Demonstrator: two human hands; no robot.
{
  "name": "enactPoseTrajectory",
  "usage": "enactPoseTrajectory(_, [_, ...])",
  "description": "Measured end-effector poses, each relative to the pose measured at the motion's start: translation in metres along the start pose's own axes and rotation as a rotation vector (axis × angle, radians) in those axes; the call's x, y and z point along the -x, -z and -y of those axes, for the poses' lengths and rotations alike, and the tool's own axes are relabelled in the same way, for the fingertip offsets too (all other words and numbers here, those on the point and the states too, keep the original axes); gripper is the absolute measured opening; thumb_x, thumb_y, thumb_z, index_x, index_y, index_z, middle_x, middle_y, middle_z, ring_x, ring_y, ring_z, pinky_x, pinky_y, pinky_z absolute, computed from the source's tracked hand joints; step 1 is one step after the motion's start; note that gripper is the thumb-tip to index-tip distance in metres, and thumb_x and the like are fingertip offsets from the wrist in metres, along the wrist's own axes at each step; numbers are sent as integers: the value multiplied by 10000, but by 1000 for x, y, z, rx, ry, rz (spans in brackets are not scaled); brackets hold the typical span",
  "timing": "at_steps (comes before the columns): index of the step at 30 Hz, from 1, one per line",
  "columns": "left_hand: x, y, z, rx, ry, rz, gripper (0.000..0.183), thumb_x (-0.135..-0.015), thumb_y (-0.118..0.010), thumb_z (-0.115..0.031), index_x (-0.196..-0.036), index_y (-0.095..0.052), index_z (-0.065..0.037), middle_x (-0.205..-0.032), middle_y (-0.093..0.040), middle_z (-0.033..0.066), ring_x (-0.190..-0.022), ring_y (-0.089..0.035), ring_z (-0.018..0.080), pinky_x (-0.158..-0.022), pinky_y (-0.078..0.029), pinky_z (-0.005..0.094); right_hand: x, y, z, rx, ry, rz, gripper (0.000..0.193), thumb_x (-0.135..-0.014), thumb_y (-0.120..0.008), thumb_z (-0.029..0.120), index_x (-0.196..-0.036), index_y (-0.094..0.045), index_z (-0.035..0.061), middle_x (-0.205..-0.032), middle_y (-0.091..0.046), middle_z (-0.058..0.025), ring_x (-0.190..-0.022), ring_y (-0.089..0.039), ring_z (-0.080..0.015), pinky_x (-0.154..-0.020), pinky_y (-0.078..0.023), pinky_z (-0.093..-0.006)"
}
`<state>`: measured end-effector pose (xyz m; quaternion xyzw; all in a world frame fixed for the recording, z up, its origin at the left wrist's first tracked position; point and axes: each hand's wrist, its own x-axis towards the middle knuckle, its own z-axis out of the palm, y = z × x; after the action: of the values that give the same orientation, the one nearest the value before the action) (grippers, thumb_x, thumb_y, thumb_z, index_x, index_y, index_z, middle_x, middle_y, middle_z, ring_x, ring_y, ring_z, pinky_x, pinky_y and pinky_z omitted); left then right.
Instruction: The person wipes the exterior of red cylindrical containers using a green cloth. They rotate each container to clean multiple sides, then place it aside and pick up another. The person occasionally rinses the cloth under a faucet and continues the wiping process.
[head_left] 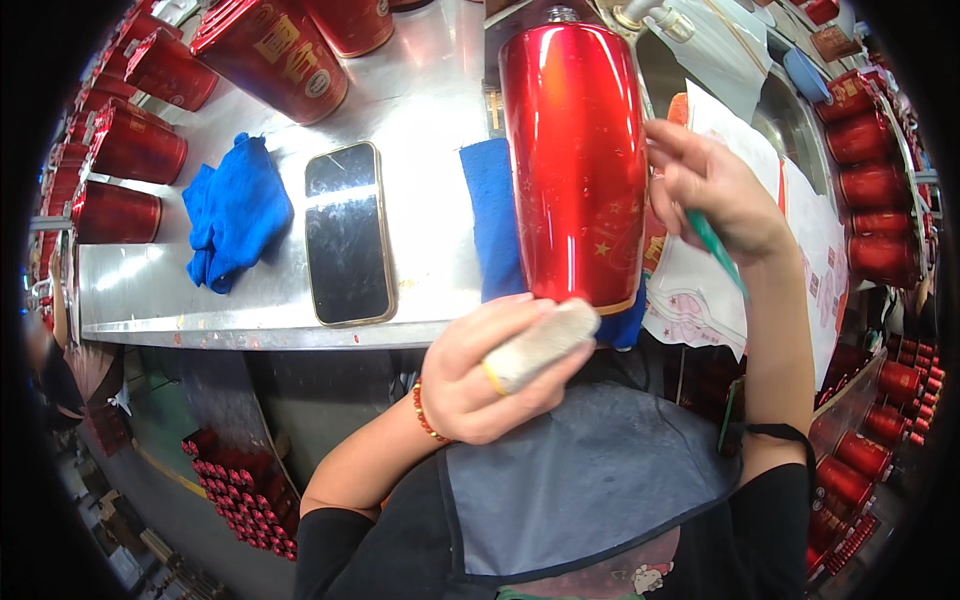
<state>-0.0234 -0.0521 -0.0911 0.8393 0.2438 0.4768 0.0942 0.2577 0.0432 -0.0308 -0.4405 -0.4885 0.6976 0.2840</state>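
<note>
A glossy glass-like red bottle (575, 160) with small gold stars near its base lies with its neck pointing away from me. Blue cloth (490, 215) shows beneath it. At the near end, my left hand (500, 375) is closed on the bottle's base; one finger wears a pale fabric sleeve, and the fingertips under the base are hidden. Along the right side, my right hand (725, 195) holds a slim green pen-like tool (716, 250), its tail slanting down toward my wrist. The fingertips of that hand are near or against the bottle's side.
A phone (348, 235) and a crumpled blue cloth (238, 215) lie on the metal table (430, 120) at left. Printed sheets (700, 300) are at right, with a sink (790, 120) and tap (650, 15) behind. Red containers (130, 140) line the left; more red bottles (870, 190) are racked at right.
</note>
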Motion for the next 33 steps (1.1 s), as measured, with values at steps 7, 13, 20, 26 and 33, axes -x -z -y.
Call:
enactPoseTrajectory(7, [2, 8, 0, 11, 121, -20, 368, -727, -740, 77, -1083, -775, -9, -1180, -728, 142, -1067, -719, 308, -870, -624, 369, -44, 4, -11, 37, 72, -37, 776, -852, -832, 426, -1425, -540, -9, -742, -631, -2, -530, -556, -47, -470, -418, -183])
enactPoseTrajectory(13, [-4, 8, 0, -39, 61, 15, 265, -796, -736, 42, -1033, -793, -61, -1115, -754, 127, -1044, -712, 290, -876, -606, 360, -34, -26, 20, 196, 151, -190, 780, -778, -898, 386, -1350, -583, -41, -986, -747, -132, -834, -721, -141, -722, -584, -277])
enactPoseTrajectory(20, [-6, 8, 1, -15, 68, -3, 370, -680, -763, 56, -1033, -803, -50, -1156, -744, 101, -1055, -717, 272, -825, -618, 357, -31, -1, 27, 203, 16, -44, 898, -801, -881, 489, -1435, -508, -26, -1038, -725, -101, -844, -688, -88, -730, -547, -231])
enactPoseTrajectory(26, [-8, 11, -2, -55, 67, 23, 361, -699, -774, 26, -1044, -805, -73, -1173, -743, 85, -1066, -709, 259, -848, -608, 352, -42, -10, 22, 171, 97, -52, 834, -755, -909, 442, -1339, -580, -54, -1130, -726, -131, -920, -722, -137, -780, -574, -250])
enactPoseTrajectory(33, [-17, 17, -7, -79, 75, 85, 385, -703, -775, 16, -1075, -802, -79, -1161, -739, 78, -1086, -702, 259, -879, -600, 352, -37, -18, 38, 438, 87, -180, 1051, -685, -896, 644, -1356, -571, -98, -1159, -724, -198, -954, -747, -247, -832, -605, -337])
